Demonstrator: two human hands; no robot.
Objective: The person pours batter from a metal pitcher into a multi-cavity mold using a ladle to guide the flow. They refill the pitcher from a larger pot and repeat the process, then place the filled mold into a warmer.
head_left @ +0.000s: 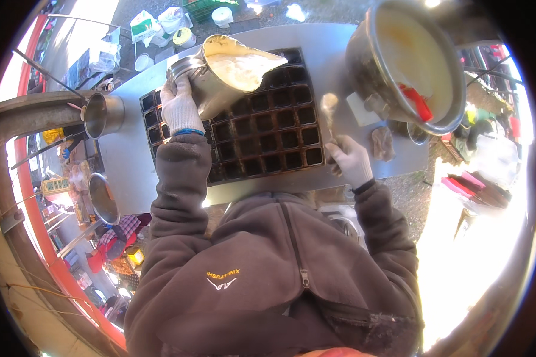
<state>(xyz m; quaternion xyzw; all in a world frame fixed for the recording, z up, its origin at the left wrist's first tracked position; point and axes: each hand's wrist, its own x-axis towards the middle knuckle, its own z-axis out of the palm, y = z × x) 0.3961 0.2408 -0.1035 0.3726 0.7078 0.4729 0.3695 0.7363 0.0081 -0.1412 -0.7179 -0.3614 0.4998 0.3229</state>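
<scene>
You stand at a smooth silver-grey metal table (128, 169). Along your left runs 1 long red bar (53, 262); on your right, rough brownish-grey ground (420, 196) shows beside the table, and beyond it glaring white light (446, 273) washes out the surface.

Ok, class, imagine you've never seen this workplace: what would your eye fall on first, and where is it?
Probably the metal pitcher of creamy mixture, tilted in the gloved left hand over the dark tray of square cells. Next, the big metal pot at upper right, with a bright red utensil in it. Between them, the gloved right hand holds a pale-headed tool beside the tray.
</scene>
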